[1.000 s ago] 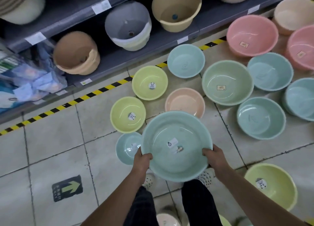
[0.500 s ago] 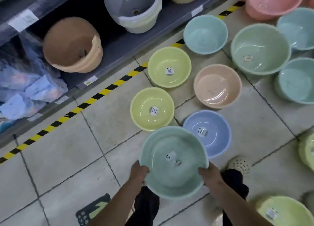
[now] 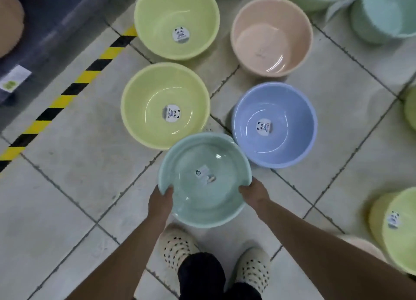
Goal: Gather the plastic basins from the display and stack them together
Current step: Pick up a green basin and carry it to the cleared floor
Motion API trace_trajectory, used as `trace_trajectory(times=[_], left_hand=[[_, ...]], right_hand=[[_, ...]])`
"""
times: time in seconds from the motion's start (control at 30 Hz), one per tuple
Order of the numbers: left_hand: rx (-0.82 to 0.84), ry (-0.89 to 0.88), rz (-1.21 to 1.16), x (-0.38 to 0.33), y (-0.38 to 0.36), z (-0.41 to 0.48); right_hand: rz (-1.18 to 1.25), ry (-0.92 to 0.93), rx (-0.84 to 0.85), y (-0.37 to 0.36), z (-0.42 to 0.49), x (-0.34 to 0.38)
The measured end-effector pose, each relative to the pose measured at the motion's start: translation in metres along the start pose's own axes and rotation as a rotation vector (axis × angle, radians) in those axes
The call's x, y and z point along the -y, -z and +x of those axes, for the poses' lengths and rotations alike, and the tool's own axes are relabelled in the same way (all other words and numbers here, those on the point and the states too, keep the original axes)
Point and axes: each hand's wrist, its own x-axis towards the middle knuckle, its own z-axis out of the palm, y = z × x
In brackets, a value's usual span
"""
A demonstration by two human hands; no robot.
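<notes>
Cut off or unclear: a tan tub (image 3: 9, 18) at the upper left edge, only partly in frame on a dark shelf (image 3: 56, 18) whose price label (image 3: 14, 78) is blurred beyond reading; pale green and teal basins (image 3: 387, 11) at the upper right, cropped by the top and right edges; a yellow-green stack (image 3: 400, 227) at the lower right, cropped by the right edge, with a pinkish rim just below it too blurred to identify. Held item: one teal basin (image 3: 204, 180), centre of frame, upright, mouth up, a small sticker inside, print illegible; its far rim overlaps the near yellow-green basin (image 3: 165, 106) and the blue basin (image 3: 274, 125) in the view, contact not determinable. Left hand (image 3: 161, 200): closed on the basin's lower-left rim, thumb inside. Right hand (image 3: 254, 192): closed on the lower-right rim, thumb over the edge. On the tiled floor (image 3: 67, 187): far yellow-green basin (image 3: 176, 21), peach basin (image 3: 271, 37), top centre. Black-and-yellow tape (image 3: 74, 85) runs diagonally at left. Spotted shoes (image 3: 177, 245) at bottom centre.
</notes>
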Motion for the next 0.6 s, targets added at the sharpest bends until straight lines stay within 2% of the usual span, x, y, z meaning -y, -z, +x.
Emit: trace_trajectory(times=[0.23,0.4,0.47,0.53,0.6], left_hand=[[-0.045,-0.17,-0.008,0.009,-0.039,0.049],[-0.026,-0.205,0.162,0.026,-0.051,0.063],[-0.073,-0.221,0.25,0.033,-0.052,0.063],[-0.142,-0.23,0.262,0.036,-0.05,0.055],[-0.134,-0.216,0.208,0.038,-0.048,0.036]], right_hand=[[0.178,0.074,-0.103,-0.023,0.048,-0.047],[0.167,0.057,-0.055,-0.031,0.058,-0.076],[0.185,0.075,-0.047,-0.033,0.056,-0.083],[0.254,0.057,-0.037,-0.03,0.048,-0.088],[0.325,0.029,-0.014,-0.022,0.033,-0.099]])
